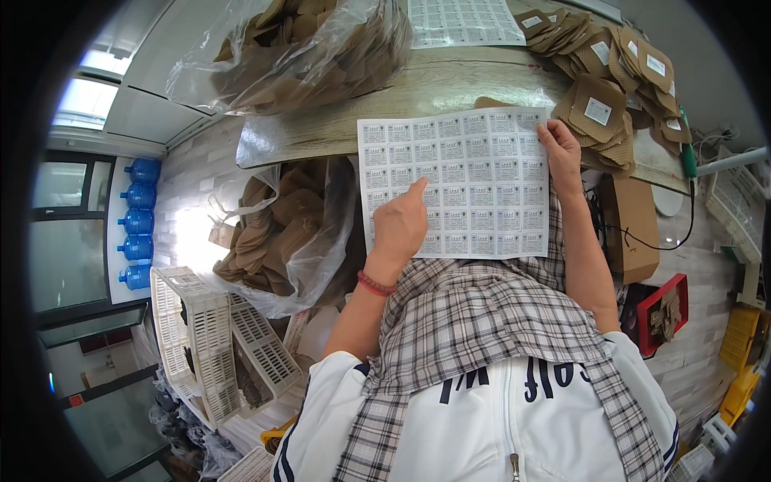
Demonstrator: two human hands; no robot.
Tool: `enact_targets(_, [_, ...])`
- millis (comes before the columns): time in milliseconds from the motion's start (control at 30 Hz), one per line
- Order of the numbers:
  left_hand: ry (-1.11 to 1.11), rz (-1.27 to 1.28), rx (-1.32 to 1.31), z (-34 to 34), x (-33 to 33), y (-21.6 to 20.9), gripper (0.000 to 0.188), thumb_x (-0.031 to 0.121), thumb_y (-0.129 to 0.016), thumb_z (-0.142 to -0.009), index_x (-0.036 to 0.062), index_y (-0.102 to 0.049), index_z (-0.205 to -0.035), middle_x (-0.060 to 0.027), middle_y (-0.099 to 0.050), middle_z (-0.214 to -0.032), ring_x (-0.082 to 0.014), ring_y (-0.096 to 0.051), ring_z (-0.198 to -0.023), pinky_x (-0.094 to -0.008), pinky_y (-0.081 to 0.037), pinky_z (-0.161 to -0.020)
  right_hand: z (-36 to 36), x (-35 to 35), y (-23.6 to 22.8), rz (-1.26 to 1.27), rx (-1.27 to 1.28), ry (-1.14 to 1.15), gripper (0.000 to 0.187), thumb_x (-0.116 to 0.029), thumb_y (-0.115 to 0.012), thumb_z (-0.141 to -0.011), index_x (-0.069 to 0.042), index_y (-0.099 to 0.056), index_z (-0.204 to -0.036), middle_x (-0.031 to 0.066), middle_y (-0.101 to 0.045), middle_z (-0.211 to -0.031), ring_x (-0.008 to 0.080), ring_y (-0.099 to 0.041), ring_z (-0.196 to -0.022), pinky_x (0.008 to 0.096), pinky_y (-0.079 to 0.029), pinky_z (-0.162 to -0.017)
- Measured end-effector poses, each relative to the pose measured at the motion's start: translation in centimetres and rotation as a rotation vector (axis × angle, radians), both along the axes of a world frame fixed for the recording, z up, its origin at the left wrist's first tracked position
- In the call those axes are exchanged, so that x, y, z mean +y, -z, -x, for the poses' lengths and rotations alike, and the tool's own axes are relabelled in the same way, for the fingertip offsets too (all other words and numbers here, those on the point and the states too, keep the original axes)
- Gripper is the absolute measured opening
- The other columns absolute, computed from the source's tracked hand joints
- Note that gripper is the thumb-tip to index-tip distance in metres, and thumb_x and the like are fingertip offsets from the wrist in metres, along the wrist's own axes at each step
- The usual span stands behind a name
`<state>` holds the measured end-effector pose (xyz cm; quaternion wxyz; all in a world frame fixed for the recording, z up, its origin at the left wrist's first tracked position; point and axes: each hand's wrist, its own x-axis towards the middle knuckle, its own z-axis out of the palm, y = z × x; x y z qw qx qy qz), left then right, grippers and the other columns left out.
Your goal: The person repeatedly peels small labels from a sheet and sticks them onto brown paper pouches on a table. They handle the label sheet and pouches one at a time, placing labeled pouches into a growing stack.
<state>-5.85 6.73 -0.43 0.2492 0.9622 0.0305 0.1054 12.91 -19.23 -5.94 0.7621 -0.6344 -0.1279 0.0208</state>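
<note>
A white sheet of small printed labels is held up in front of me, over the near edge of the table. My right hand pinches its upper right edge between thumb and fingers. Across the sheet's left half lies my left hand, its index finger stretched out with the tip on or just over a label. The other fingers of that hand are curled and partly hidden, and I see nothing in them. Beyond the sheet at the right are piled brown textured pads, several bearing a white label.
On the wooden table rest a clear bag of brown pads and another label sheet. A second open bag of brown pads stands below at left, near white plastic crates. A cardboard box sits right.
</note>
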Motion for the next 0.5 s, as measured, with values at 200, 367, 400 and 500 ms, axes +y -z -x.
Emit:
enact_targets(200, [0.019, 0.030, -0.048, -0.3, -0.1, 0.3, 0.035, 0.005, -0.052, -0.087, 0.0020, -0.063, -0.120, -0.0166, -0.067, -0.073, -0.0332, -0.065, -0.064, -0.0412, -0.052, -0.061, 0.2, 0.1, -0.2, -0.017, 0.012, 0.006, 0.016, -0.017, -0.060, -0.098, -0.001, -0.064, -0.101, -0.0050, -0.061, -0.087, 0.0019, -0.051, -0.077, 0.0172, -0.041, -0.069])
enact_targets(367, [-0.002, 0.040, -0.011, -0.4, -0.1, 0.5, 0.030, 0.009, -0.052, -0.093, 0.0061, -0.064, -0.119, -0.0180, -0.068, -0.081, -0.0337, -0.065, -0.069, -0.0409, -0.052, -0.064, 0.3, 0.3, -0.3, -0.035, 0.018, 0.012, 0.015, -0.015, -0.061, -0.098, 0.000, -0.063, -0.098, -0.0062, -0.059, -0.086, 0.0015, -0.049, -0.077, 0.0168, -0.040, -0.069])
enact_targets(400, [0.006, 0.021, -0.018, -0.5, 0.0, 0.7, 0.031, 0.008, -0.052, -0.091, 0.0049, -0.064, -0.120, -0.0177, -0.068, -0.079, -0.0337, -0.065, -0.068, -0.0412, -0.052, -0.064, 0.2, 0.2, -0.3, -0.031, 0.020, 0.011, 0.015, -0.015, -0.062, -0.097, 0.000, -0.063, -0.098, -0.0062, -0.059, -0.086, 0.0015, -0.049, -0.077, 0.0169, -0.040, -0.069])
enact_targets(500, [0.024, -0.013, -0.035, -0.7, 0.1, 1.3, 0.034, 0.006, -0.052, -0.088, 0.0025, -0.063, -0.120, -0.0172, -0.067, -0.074, -0.0339, -0.066, -0.066, -0.0419, -0.052, -0.063, 0.2, 0.1, -0.2, -0.015, 0.020, 0.014, 0.015, -0.015, -0.062, -0.097, 0.000, -0.063, -0.098, -0.0062, -0.059, -0.086, 0.0017, -0.049, -0.078, 0.0172, -0.040, -0.070])
